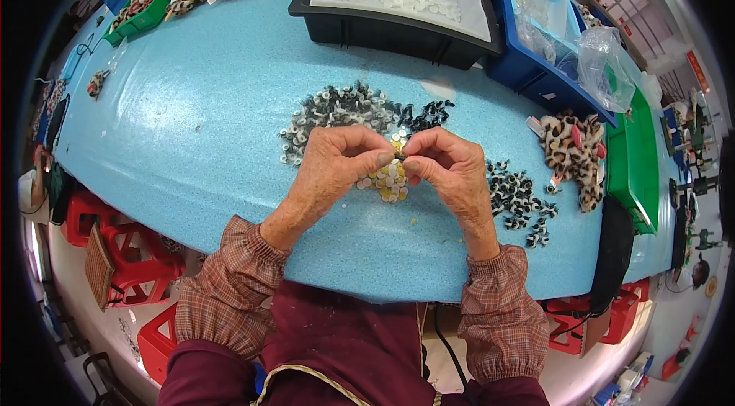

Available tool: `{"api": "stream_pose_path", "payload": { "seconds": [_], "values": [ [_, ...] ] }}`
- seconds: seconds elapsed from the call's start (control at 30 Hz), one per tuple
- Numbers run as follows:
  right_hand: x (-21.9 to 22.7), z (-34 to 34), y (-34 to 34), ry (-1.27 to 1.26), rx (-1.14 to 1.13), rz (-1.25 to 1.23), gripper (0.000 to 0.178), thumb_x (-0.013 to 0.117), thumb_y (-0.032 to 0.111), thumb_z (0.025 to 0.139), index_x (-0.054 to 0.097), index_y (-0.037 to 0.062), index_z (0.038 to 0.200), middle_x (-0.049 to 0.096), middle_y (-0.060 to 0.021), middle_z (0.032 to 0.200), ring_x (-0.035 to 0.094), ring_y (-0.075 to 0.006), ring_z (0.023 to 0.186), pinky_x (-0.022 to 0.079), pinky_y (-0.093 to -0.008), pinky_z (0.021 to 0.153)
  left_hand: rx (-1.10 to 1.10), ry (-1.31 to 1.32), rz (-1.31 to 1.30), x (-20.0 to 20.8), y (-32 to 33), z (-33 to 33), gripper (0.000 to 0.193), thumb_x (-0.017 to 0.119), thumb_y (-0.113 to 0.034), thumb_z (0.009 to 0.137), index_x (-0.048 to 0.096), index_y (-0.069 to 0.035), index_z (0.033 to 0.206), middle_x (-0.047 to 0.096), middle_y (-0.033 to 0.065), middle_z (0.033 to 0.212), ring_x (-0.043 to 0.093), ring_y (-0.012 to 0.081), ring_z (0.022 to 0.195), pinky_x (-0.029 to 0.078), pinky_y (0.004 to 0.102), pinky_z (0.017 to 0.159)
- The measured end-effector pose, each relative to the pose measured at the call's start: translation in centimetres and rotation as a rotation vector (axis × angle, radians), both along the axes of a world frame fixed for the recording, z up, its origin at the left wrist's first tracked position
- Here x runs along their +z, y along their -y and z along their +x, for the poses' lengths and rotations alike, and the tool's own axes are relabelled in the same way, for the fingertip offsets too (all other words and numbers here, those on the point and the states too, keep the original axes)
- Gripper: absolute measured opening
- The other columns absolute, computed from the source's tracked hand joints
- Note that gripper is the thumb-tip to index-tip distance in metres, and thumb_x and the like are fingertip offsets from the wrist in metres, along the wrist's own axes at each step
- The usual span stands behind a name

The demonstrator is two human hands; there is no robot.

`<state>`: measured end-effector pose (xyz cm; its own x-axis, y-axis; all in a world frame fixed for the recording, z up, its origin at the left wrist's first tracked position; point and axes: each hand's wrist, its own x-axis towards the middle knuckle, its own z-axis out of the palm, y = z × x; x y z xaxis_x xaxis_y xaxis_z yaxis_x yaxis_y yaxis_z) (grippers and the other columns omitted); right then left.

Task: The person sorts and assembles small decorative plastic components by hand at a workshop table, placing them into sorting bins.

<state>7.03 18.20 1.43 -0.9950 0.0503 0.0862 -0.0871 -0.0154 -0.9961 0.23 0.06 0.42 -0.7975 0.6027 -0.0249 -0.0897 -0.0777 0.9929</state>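
Note:
Both hands meet over the table, thumbs and fingertips pinched together. Between the fingertips of my left hand and my right hand is a small dark piece with a bit of yellow by it; its exact shape is mostly hidden. Just below the hands lies a small heap of yellow and white discs. Beyond my left hand spreads a pile of black and white stemmed pieces, with loose black pieces at its right. Next to my right wrist are several small black and white fitted pieces.
A black tray with a white liner holds clear pieces at the back. Right of it stands a blue bin with plastic bags. Leopard-print plush pieces lie at the right, near a green crate. Red stools stand left.

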Motion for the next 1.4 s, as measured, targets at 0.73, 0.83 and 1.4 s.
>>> {"api": "stream_pose_path", "payload": {
  "seconds": [0.73, 0.83, 1.4],
  "values": [
    [-0.3, -0.1, -0.6, -0.072, 0.071, -0.022, 0.010, 0.068, 0.005, 0.079, 0.064, -0.0004, 0.085, 0.062, -0.0049, 0.079, 0.059, -0.0099, 0.066, 0.051, -0.0223, 0.060, 0.469, -0.256, -0.049, 0.8, 1.8, -2.2, 0.008, 0.073, -0.005, 0.073, 0.067, -0.004, 0.078, 0.064, -0.0009, 0.071, 0.057, 0.0048, 0.063, 0.046, 0.0187, 0.057],
    [-0.5, -0.2, -0.7, -0.033, 0.028, -0.022, 0.011, 0.069, 0.008, 0.080, 0.064, -0.0001, 0.085, 0.061, -0.0042, 0.076, 0.057, -0.0095, 0.062, 0.050, -0.0231, 0.057, 0.356, -0.363, -0.188, 0.5, 1.7, -1.9, 0.008, 0.073, -0.004, 0.072, 0.068, -0.006, 0.078, 0.064, -0.0013, 0.071, 0.056, 0.0040, 0.062, 0.046, 0.0187, 0.055],
    [-0.4, -0.4, -1.1, -0.017, -0.124, 0.015, 0.015, 0.070, 0.008, 0.080, 0.066, 0.0003, 0.091, 0.062, -0.0026, 0.074, 0.055, -0.0075, 0.061, 0.049, -0.0208, 0.056, 0.170, -1.021, -0.588, -0.8, 0.7, -1.1, 0.013, 0.075, -0.009, 0.063, 0.067, -0.009, 0.073, 0.056, 0.0016, 0.074, 0.049, 0.0208, 0.081, 0.038, 0.0349, 0.073]
  ]
}}
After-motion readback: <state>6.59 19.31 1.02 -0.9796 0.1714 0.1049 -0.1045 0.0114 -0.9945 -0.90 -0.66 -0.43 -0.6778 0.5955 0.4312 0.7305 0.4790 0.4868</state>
